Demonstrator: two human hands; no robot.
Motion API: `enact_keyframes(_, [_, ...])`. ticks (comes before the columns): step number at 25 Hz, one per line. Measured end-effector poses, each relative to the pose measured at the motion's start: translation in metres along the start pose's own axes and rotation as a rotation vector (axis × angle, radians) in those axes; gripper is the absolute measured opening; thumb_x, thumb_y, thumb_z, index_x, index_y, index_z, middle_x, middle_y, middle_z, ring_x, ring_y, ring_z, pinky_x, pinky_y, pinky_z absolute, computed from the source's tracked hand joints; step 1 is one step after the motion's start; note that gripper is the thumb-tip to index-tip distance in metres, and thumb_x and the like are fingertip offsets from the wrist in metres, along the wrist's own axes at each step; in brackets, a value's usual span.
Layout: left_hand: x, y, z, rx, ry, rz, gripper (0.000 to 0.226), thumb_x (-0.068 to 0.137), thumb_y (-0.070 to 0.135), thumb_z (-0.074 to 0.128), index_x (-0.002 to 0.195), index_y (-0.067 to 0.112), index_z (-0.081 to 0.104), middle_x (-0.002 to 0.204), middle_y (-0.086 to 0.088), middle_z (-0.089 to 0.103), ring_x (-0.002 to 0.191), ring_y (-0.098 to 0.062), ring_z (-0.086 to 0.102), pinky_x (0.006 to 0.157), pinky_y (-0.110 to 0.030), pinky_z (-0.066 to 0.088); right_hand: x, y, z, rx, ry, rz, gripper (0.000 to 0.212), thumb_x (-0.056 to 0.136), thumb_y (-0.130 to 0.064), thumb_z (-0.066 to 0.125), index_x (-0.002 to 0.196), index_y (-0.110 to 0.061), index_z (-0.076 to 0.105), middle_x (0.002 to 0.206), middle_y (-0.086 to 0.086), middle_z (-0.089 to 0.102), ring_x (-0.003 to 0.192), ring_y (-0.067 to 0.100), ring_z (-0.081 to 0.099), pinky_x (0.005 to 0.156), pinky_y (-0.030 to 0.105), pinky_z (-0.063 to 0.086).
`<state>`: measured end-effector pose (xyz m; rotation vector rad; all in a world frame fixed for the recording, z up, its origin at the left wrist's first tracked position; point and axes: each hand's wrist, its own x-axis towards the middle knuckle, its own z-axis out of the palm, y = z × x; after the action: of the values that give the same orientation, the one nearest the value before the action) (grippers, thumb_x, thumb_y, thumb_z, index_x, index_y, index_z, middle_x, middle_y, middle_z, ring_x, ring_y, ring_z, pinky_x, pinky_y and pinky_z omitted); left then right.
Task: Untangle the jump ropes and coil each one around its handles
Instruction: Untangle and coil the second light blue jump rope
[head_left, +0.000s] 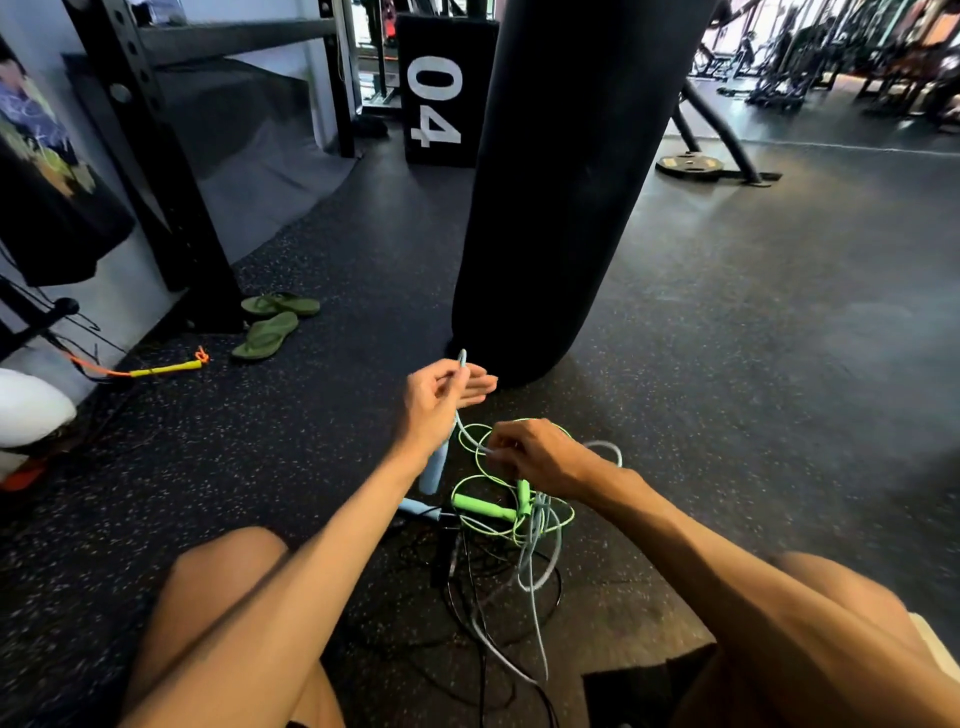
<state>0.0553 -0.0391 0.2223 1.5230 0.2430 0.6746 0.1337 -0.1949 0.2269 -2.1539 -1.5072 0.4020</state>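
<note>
The left hand (436, 400) pinches the light blue rope (540, 561) up near the punching bag (561, 182), and the right hand (540, 457) grips that rope just beside it. The green rope (483, 504) and black rope (467, 597) lie knotted on the floor (753, 364) under the hands. A hard pull could tighten the knot or drag the green rope along.

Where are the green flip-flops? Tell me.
In the head view, the pair of green rubber flip-flops lies on the floor at left, beside the black punching bag.

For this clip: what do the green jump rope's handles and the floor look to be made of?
Green handles: probably matte foam or soft plastic, with an even colour and no glare. The look leaves it open.
Floor: likely rubber gym matting, dark and matte with pale flecks. Its far part has a dull sheen.
</note>
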Motion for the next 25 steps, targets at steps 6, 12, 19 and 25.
enact_keyframes(6, [-0.008, -0.004, 0.001, 0.583, -0.19, -0.023, 0.024, 0.098, 0.011, 0.052, 0.083, 0.006, 0.069, 0.064, -0.008, 0.07, 0.051, -0.009, 0.065, 0.052, -0.017, 0.049, 0.001, 0.002, -0.014, -0.042, 0.239, 0.022, 0.01, 0.095, -0.022, 0.056, 0.088, -0.019, 0.061, 0.072, 0.001, 0.064, 0.063, 0.021, 0.058, 0.063, 0.042, 0.051])
enact_keyframes(12, [-0.001, -0.004, -0.008, 0.841, -0.436, -0.168, 0.044, 0.1, 0.029, 0.048, 0.057, 0.02, 0.054, 0.048, 0.009, 0.037, 0.044, -0.003, 0.033, 0.051, -0.023, 0.029, -0.001, 0.022, -0.032, -0.143, 0.046, 0.182, 0.025, 0.088, -0.041, 0.067, 0.091, -0.018, 0.059, 0.075, -0.003, 0.063, 0.065, 0.017, 0.058, 0.061, 0.03, 0.043])
enact_keyframes(19, [-0.001, 0.004, -0.028, -0.072, -0.309, -0.519, 0.046, 0.102, 0.023, 0.042, 0.057, 0.02, 0.035, 0.05, 0.006, 0.021, 0.041, -0.008, 0.019, 0.045, -0.024, 0.016, -0.007, 0.057, -0.037, -0.014, 0.167, 0.351, 0.02, 0.089, -0.025, 0.069, 0.089, -0.008, 0.058, 0.073, 0.008, 0.073, 0.067, 0.023, 0.07, 0.066, 0.039, 0.057])
enact_keyframes(25, [-0.003, 0.023, -0.016, -0.708, -0.313, -0.456, 0.025, 0.102, 0.016, 0.035, 0.087, 0.008, 0.052, 0.056, 0.007, 0.033, 0.045, -0.005, 0.03, 0.049, -0.021, 0.034, -0.003, 0.041, -0.025, 0.15, 0.208, 0.323, 0.026, 0.093, -0.027, 0.065, 0.073, -0.016, 0.051, 0.067, 0.005, 0.073, 0.061, 0.017, 0.069, 0.065, 0.038, 0.057])
